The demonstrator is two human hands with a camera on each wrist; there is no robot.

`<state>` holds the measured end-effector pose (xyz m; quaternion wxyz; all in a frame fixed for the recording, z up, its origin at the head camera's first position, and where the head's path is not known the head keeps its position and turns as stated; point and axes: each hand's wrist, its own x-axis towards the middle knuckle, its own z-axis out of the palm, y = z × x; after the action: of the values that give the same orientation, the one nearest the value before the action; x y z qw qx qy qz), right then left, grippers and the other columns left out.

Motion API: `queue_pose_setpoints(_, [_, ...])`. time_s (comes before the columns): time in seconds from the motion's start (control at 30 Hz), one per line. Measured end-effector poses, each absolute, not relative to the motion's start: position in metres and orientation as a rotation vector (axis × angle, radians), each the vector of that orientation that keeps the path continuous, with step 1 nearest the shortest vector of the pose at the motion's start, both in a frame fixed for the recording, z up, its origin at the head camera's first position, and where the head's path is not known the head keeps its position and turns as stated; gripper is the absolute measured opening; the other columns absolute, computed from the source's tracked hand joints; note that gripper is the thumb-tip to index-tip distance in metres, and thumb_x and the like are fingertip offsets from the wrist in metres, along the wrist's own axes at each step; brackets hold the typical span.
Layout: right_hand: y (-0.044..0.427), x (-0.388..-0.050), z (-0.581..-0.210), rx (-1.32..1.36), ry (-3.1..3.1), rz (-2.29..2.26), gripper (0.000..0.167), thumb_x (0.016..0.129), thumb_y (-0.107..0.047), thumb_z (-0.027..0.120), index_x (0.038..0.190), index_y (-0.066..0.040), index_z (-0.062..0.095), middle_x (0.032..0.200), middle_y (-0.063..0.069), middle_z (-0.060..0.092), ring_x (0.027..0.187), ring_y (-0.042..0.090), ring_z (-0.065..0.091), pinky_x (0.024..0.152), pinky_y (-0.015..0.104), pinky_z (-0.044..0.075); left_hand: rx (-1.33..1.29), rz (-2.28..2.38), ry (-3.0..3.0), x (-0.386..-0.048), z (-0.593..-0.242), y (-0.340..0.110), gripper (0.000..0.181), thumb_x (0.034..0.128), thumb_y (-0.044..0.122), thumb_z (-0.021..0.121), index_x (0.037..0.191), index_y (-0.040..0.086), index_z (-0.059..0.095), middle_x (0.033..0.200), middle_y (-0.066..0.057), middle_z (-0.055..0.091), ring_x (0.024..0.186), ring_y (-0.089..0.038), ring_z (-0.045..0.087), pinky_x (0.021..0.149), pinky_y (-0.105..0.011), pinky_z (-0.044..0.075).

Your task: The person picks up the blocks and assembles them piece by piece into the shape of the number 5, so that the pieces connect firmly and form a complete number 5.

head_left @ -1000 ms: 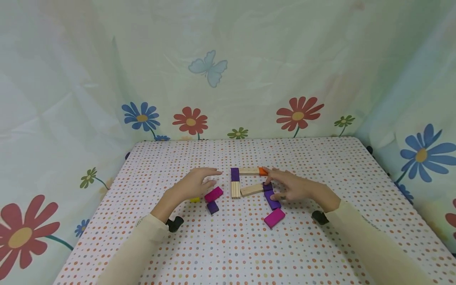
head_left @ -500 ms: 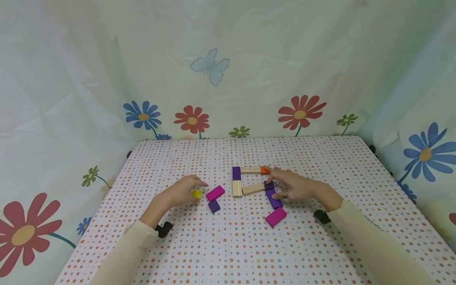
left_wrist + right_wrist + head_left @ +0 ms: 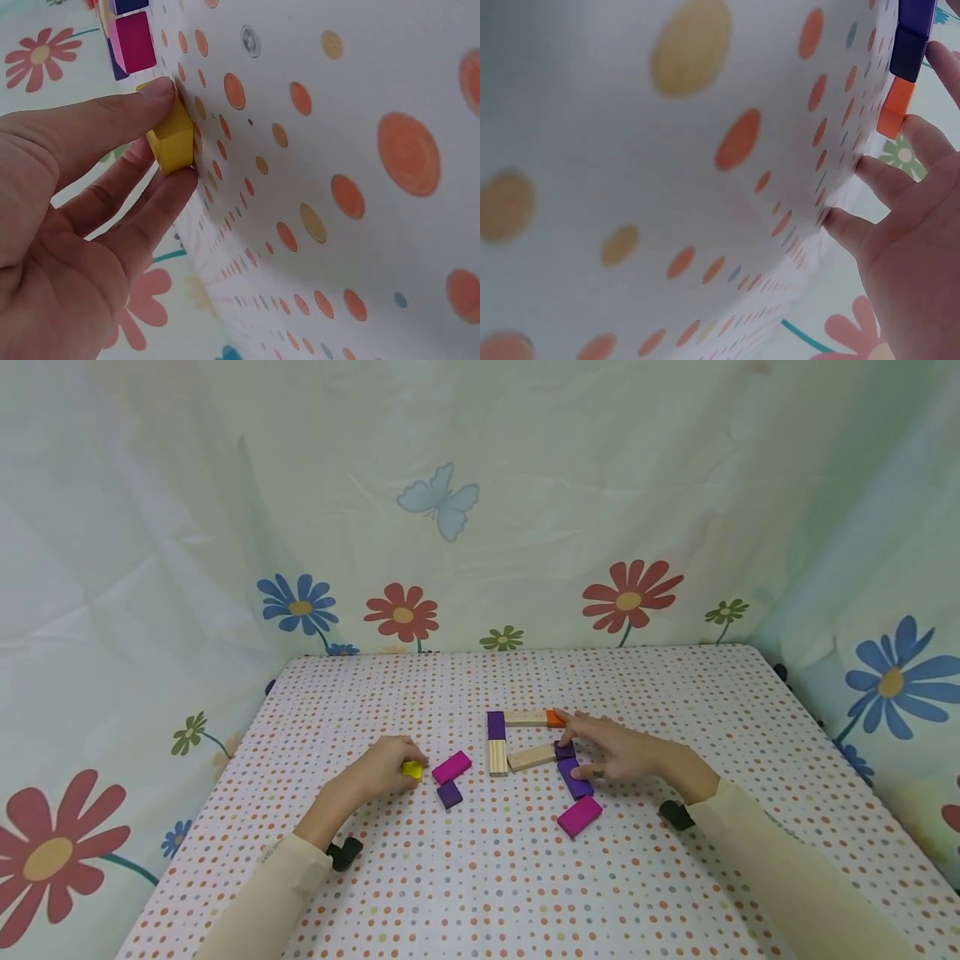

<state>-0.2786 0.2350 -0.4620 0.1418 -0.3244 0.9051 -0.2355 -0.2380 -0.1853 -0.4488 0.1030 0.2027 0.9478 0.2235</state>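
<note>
My left hand pinches a small yellow block between thumb and fingers, low at the table surface. Near it lie a pink block and a dark purple block. With fingers spread, my right hand rests by the far right corner of a block outline. One fingertip touches the orange block; the thumb is at the purple block, beside a small dark purple block. Plain wooden blocks and another purple block form the outline's other sides.
A second pink block lies at the near end of the right-hand purple block. The dotted tabletop extends around the blocks. Flowered cloth hangs behind the table and at both sides.
My left hand has moved left and down from beside the pink block to the yellow block, and its fingers have closed on it. My right hand stays in about the same place.
</note>
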Motion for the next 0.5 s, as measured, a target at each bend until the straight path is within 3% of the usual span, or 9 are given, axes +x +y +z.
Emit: queue_pose_setpoints(0.5, [0.234, -0.277, -0.462, -0.986, 2.612, -0.704, 0.035, 0.097, -0.031, 0.078, 0.127, -0.023, 0.063, 0.175, 0.024, 0.023, 0.16, 0.056, 0.018, 0.125, 0.078, 0.018, 0.58, 0.702, 2.807, -0.235, -0.437, -0.183, 0.031, 0.0933, 0.006, 0.08, 0.124, 0.005, 0.078, 0.127, -0.009, 0.074, 0.116, -0.022, 0.069, 0.1, -0.039, 0.061])
